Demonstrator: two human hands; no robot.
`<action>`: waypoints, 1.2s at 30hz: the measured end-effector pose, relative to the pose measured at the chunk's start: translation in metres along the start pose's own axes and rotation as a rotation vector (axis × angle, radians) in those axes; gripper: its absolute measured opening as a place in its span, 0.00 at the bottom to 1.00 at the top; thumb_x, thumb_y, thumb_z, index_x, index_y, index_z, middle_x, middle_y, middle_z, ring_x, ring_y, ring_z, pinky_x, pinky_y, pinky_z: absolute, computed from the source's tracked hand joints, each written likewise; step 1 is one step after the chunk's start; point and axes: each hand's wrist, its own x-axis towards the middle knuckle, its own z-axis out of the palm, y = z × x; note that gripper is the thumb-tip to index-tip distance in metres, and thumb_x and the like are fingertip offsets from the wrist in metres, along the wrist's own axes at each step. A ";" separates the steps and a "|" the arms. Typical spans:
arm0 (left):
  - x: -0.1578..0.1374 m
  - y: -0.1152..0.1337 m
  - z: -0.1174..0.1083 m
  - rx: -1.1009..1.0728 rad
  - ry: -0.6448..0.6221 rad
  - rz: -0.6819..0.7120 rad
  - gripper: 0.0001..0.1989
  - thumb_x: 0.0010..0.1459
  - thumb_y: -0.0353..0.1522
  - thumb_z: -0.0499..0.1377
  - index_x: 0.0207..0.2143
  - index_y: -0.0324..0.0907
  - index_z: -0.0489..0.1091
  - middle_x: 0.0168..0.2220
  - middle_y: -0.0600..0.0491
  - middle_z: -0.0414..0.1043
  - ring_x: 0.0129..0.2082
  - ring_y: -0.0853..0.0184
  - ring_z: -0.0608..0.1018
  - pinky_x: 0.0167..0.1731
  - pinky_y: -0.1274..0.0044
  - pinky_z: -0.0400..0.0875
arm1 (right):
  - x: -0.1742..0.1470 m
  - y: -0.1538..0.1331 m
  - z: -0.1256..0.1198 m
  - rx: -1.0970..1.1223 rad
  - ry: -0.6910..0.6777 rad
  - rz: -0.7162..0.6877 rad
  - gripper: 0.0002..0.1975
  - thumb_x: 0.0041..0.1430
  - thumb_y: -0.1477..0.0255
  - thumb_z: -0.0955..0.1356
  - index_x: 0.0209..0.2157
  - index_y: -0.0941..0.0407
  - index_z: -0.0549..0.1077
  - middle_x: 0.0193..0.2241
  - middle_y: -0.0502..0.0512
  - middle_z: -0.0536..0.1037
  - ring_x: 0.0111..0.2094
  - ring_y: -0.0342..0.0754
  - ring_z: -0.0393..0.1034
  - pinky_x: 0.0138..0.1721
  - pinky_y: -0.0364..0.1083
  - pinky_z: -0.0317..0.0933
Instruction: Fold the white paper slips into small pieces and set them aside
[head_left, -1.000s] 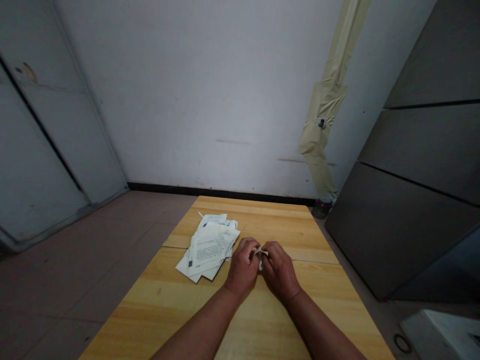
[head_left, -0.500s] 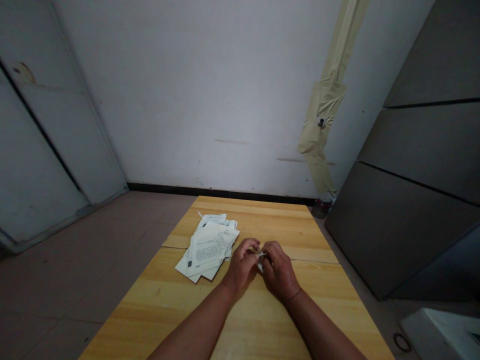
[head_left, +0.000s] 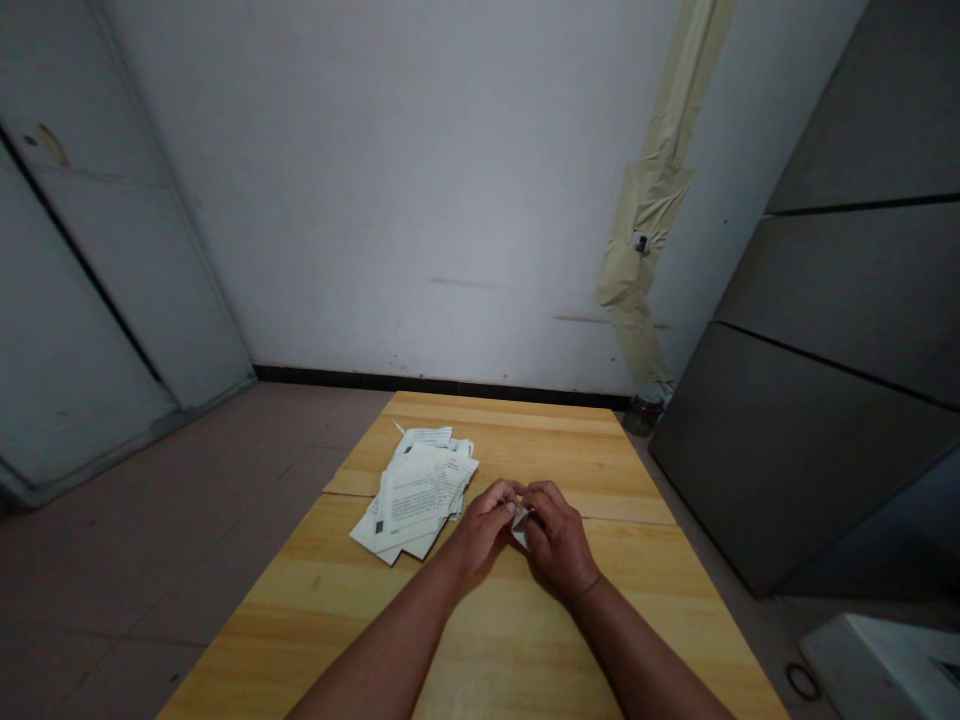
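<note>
Between my two hands is a small folded piece of pale paper (head_left: 520, 527), mostly covered by the fingers. My left hand (head_left: 484, 530) is closed, with its thumb and fingertips pinching the paper's left side. My right hand (head_left: 559, 540) curls round the other side of it, fingers bent and almost meeting the left fingertips. Both hands are over the middle of the wooden table (head_left: 510, 660). Left of them lies a loose, overlapping pile of printed paper sheets (head_left: 416, 495).
A white wall (head_left: 412, 200) with a black skirting stands behind the table. Grey panels (head_left: 825, 400) rise on the right, and a jar (head_left: 643, 415) sits on the floor by the far right corner. At lower right are a white box (head_left: 885, 665) and a dark ring (head_left: 803, 683).
My fingers have shifted slightly on the folded paper, and the left fingertips have moved a little closer to the right ones. The paper pile has stayed put.
</note>
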 end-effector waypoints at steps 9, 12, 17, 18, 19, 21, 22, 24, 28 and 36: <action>-0.004 0.014 0.006 0.027 -0.003 -0.045 0.07 0.47 0.34 0.57 0.25 0.42 0.61 0.25 0.58 0.63 0.26 0.71 0.66 0.28 0.79 0.61 | 0.002 -0.002 -0.002 0.052 -0.051 0.021 0.12 0.56 0.82 0.61 0.34 0.54 0.72 0.36 0.55 0.71 0.38 0.47 0.69 0.39 0.44 0.65; -0.004 0.016 0.007 0.067 0.036 -0.023 0.07 0.48 0.34 0.57 0.25 0.42 0.61 0.25 0.58 0.64 0.26 0.71 0.68 0.28 0.79 0.63 | 0.002 -0.003 -0.002 0.055 -0.074 0.012 0.11 0.57 0.81 0.61 0.35 0.54 0.72 0.33 0.54 0.72 0.36 0.47 0.69 0.38 0.43 0.65; -0.004 0.015 0.007 0.048 0.075 -0.015 0.08 0.49 0.36 0.58 0.29 0.42 0.64 0.25 0.57 0.68 0.24 0.69 0.72 0.25 0.78 0.67 | 0.001 0.001 -0.001 -0.006 -0.088 0.019 0.11 0.61 0.80 0.61 0.40 0.54 0.72 0.32 0.53 0.73 0.34 0.46 0.69 0.36 0.42 0.63; -0.004 0.015 0.006 0.026 0.067 -0.028 0.08 0.49 0.36 0.58 0.31 0.42 0.65 0.25 0.57 0.68 0.23 0.69 0.73 0.24 0.77 0.68 | 0.001 0.003 0.000 -0.026 -0.078 0.024 0.10 0.62 0.79 0.61 0.40 0.54 0.71 0.32 0.52 0.73 0.33 0.46 0.69 0.35 0.42 0.63; -0.005 0.015 0.006 0.011 0.054 -0.042 0.09 0.48 0.35 0.58 0.33 0.42 0.65 0.25 0.57 0.69 0.23 0.68 0.74 0.24 0.76 0.69 | 0.000 0.004 0.001 -0.047 -0.061 0.028 0.10 0.62 0.79 0.61 0.39 0.54 0.71 0.31 0.52 0.73 0.32 0.46 0.69 0.34 0.42 0.62; -0.005 0.014 0.006 0.013 0.024 -0.064 0.13 0.45 0.33 0.60 0.35 0.42 0.65 0.24 0.57 0.70 0.22 0.68 0.75 0.25 0.76 0.70 | -0.001 0.008 0.002 -0.082 -0.027 0.031 0.08 0.63 0.78 0.61 0.37 0.55 0.70 0.30 0.52 0.72 0.31 0.45 0.68 0.32 0.41 0.62; -0.004 0.013 0.006 0.026 0.026 -0.066 0.15 0.43 0.32 0.62 0.36 0.42 0.65 0.22 0.58 0.69 0.21 0.68 0.74 0.24 0.76 0.70 | -0.001 0.009 0.003 -0.092 -0.015 0.031 0.08 0.63 0.78 0.61 0.37 0.55 0.70 0.29 0.52 0.72 0.30 0.45 0.68 0.31 0.41 0.61; -0.002 0.008 0.008 0.055 0.061 -0.058 0.19 0.39 0.31 0.64 0.37 0.42 0.65 0.20 0.61 0.67 0.19 0.70 0.72 0.23 0.78 0.68 | -0.002 0.012 0.004 -0.102 -0.004 0.026 0.08 0.63 0.78 0.61 0.36 0.55 0.70 0.29 0.52 0.72 0.30 0.45 0.67 0.31 0.41 0.61; 0.005 -0.005 0.015 0.051 0.224 -0.024 0.14 0.41 0.31 0.62 0.33 0.41 0.67 0.20 0.60 0.68 0.17 0.71 0.70 0.18 0.80 0.66 | -0.001 0.012 0.005 -0.102 0.019 0.005 0.09 0.63 0.79 0.60 0.38 0.55 0.69 0.32 0.54 0.73 0.33 0.46 0.69 0.35 0.43 0.64; 0.004 0.001 0.012 -0.027 0.314 -0.034 0.13 0.40 0.29 0.60 0.33 0.39 0.72 0.22 0.55 0.72 0.18 0.69 0.72 0.19 0.78 0.67 | -0.001 0.009 0.003 -0.149 -0.031 -0.054 0.06 0.63 0.77 0.63 0.35 0.54 0.70 0.34 0.55 0.72 0.33 0.46 0.69 0.35 0.42 0.65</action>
